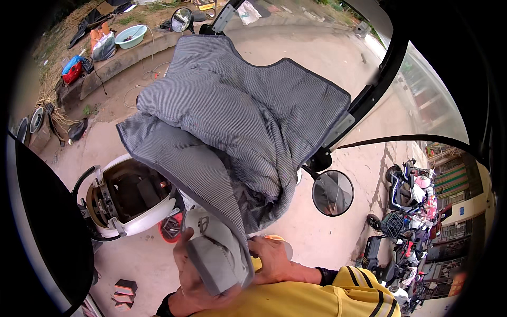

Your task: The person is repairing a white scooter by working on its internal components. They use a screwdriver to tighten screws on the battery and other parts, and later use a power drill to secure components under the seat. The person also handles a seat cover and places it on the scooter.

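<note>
A grey checked, padded scooter wind cover (227, 100) with dark edging drapes over the front of a vehicle, its lower part folded and bunched. At the near end hangs a plain light-grey flap (219, 253), which looks joined to the cover. My left hand (191, 274) is closed round the left side of this flap, with the thumb up along its edge. Just to the right, my right hand (272, 260) has its fingers bent against the cover's dark-edged side. Fabric hides some of the fingertips of both hands. The handlebar under the cover is not visible.
A white housing (171, 203) with a brown, open inside is at left. Round mirrors (332, 193) stick out right and far left. A dark frame (364, 100) rises at right. Small boxes (124, 293) and a red tray (170, 228) lie below; parked scooters (404, 211) stand right.
</note>
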